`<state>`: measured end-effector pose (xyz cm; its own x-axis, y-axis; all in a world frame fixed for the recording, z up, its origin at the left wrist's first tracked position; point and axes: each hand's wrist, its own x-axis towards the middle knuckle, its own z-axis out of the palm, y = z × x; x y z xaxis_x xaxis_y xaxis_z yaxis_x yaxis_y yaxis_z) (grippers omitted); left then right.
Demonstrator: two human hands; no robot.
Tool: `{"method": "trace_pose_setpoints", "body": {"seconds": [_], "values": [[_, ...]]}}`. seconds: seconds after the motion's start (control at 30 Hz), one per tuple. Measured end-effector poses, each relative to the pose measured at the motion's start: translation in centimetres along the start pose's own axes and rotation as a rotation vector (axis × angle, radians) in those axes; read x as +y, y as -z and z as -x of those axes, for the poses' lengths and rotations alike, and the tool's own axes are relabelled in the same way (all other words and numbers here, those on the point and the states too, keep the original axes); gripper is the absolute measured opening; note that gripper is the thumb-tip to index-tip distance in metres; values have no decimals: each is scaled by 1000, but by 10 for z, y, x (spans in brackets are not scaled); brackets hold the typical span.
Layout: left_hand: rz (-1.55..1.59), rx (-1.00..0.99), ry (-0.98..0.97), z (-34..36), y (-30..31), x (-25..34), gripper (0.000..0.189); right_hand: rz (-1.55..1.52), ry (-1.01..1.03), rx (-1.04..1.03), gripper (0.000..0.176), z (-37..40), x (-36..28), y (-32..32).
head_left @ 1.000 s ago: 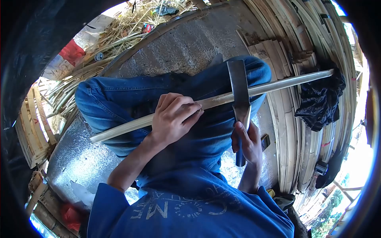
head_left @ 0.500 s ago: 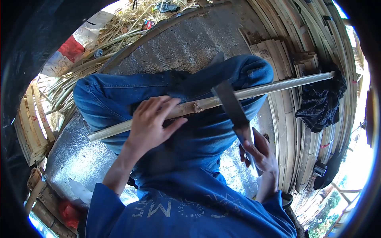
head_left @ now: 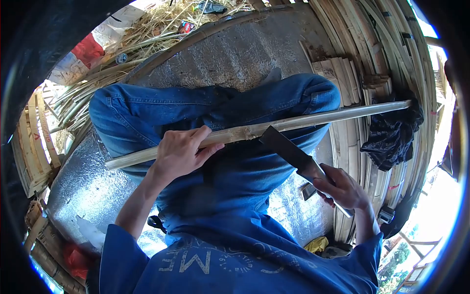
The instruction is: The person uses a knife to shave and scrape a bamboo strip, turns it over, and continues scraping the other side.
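Note:
A long split bamboo strip lies across my crossed legs, its left end lower than its right, with a knobbly node near its middle. My left hand is closed over the strip left of the node, thumb pointing right along its near side. In my right hand I grip a broad-bladed chopping knife by its pale handle. The dark blade slants up and left, its squared tip close to the strip just right of the node.
A shiny foil-like mat lies beneath me. Stacked bamboo slats line the right side, with a dark cloth by the strip's right end. Bamboo shavings are heaped at upper left. A yellow cloth lies near my right hip.
My left hand has closed round the bamboo strip from a looser, spread hold. My right hand has moved right and slightly down, and the knife blade now tilts further left.

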<state>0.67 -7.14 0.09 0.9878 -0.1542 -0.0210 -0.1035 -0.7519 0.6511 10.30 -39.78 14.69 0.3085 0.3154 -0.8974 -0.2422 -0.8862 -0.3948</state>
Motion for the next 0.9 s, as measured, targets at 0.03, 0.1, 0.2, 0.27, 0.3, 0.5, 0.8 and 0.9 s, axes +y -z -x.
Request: {"method": "trace_pose_setpoints", "body": {"seconds": [0.03, 0.1, 0.2, 0.27, 0.3, 0.5, 0.8, 0.9], "values": [[4, -11, 1, 0, 0, -1, 38, 5, 8, -20, 43, 0, -2, 3], [10, -25, 1, 0, -1, -1, 41, 25, -4, -26, 44, -3, -2, 5], [-16, 1, -9, 0, -4, 0, 42, 75, -8, -90, 46, -10, -7, 14], [-20, -10, 19, 1, -4, 0, 38, 107, -26, -143, 48, -12, -18, 21], [-18, -9, 23, 1, -5, -1, 38, 110, -27, -146, 48, -13, -22, 24], [-37, -36, -10, -1, -8, -3, 38, 350, 9, -97, 46, -15, -52, 30], [-36, -61, -3, -3, -8, -6, 37, -119, -252, -289, 45, -31, -30, 28], [-42, -75, -1, -3, -8, -6, 37, -84, -206, -188, 42, -25, -32, 13]]}}
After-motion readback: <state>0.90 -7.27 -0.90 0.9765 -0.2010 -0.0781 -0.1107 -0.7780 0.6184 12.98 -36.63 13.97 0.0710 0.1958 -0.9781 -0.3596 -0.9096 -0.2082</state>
